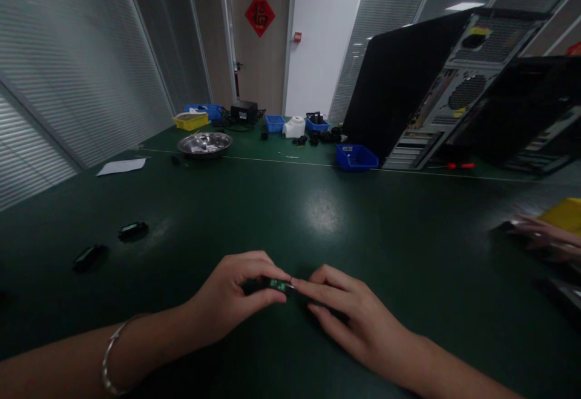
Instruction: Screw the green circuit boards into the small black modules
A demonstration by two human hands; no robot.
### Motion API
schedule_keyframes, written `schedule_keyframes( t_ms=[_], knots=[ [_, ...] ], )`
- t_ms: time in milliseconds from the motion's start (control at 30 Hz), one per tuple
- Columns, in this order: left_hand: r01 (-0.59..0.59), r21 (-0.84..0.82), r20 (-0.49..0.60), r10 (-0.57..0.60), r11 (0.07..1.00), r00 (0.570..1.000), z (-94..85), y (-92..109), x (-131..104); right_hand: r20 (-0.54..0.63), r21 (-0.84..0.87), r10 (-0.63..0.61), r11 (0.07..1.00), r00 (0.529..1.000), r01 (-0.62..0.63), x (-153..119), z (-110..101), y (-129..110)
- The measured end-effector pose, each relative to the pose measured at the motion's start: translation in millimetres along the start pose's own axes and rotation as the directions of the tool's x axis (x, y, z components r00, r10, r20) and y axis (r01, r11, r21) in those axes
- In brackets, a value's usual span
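Note:
A small green circuit board with a silver metal end is pinched between the thumb and fingers of my left hand, just above the dark green table. From the right, the index fingertip of my right hand touches the metal end. The right thumb stays lower and apart from the index finger, and the other fingers are partly bent. Part of the board is hidden behind the left fingers. Farther left on the table lie two small black pieces with greenish tops, one nearer and one farther.
Beyond them are a sheet of paper, a metal bowl holding small parts, and a blue bin. Computer towers stand at the back right. At the right edge, another person's hand is blurred beside something yellow.

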State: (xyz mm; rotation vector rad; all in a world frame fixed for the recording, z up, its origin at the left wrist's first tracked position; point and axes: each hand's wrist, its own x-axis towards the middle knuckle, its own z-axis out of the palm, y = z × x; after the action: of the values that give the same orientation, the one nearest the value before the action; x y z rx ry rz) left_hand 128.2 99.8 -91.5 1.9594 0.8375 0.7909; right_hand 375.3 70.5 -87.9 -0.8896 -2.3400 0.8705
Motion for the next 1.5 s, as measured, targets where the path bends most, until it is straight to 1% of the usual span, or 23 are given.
schedule_keyframes(
  t_ms=[300,467,567,700,767,833,933,1033,1133,1200,1367,1500],
  knots=[
    [0.057,-0.058,-0.03,-0.058,0.997,0.998,3.4,-3,-1,0.003,0.0,-0.01,1.0,1.0,0.01,-2,1,-1],
    [0.081,-0.104,-0.02,-0.084,0.991,0.996,4.1,-5,-2,0.007,-0.013,0.004,1.0,1.0,-0.004,-1,1,-1],
    [0.121,-0.237,-0.004,-0.125,0.964,0.992,5.5,-8,-1,-0.004,-0.016,0.01,1.0,1.0,-0.01,-1,1,-1],
    [0.166,-0.476,0.049,-0.162,0.864,0.986,4.8,-10,4,-0.06,-0.061,0.014,0.998,0.998,-0.017,-1,2,-1],
    [0.198,-0.528,0.08,-0.184,0.826,0.98,2.5,-10,7,-0.081,-0.09,0.021,0.996,0.996,-0.029,0,3,0],
    [0.253,-0.529,0.12,-0.224,0.81,0.967,-0.6,-8,8,-0.094,-0.098,0.034,0.994,0.995,-0.043,0,3,0],
    [0.347,-0.531,0.209,-0.277,0.773,0.938,-4.6,-6,8,-0.1,-0.086,0.05,0.995,0.994,-0.059,1,2,1],
    [0.397,-0.572,0.257,-0.303,0.718,0.918,-6.0,-8,6,-0.095,-0.07,0.051,0.996,0.994,-0.058,1,2,2],
    [0.404,-0.634,0.252,-0.318,0.659,0.914,-5.3,-10,5,-0.105,-0.05,0.051,0.997,0.993,-0.056,0,3,4],
    [0.401,-0.652,0.25,-0.317,0.643,0.915,-4.5,-10,5,-0.105,-0.042,0.054,0.997,0.993,-0.059,-1,4,4],
    [0.41,-0.628,0.244,-0.332,0.662,0.911,-3.4,-3,3,-0.091,-0.023,0.034,0.999,0.995,-0.036,-2,3,1],
    [0.39,-0.633,0.19,-0.355,0.669,0.916,-2.1,-2,2,-0.083,-0.009,0.034,0.999,0.996,-0.035,-2,2,0]
  ],
)
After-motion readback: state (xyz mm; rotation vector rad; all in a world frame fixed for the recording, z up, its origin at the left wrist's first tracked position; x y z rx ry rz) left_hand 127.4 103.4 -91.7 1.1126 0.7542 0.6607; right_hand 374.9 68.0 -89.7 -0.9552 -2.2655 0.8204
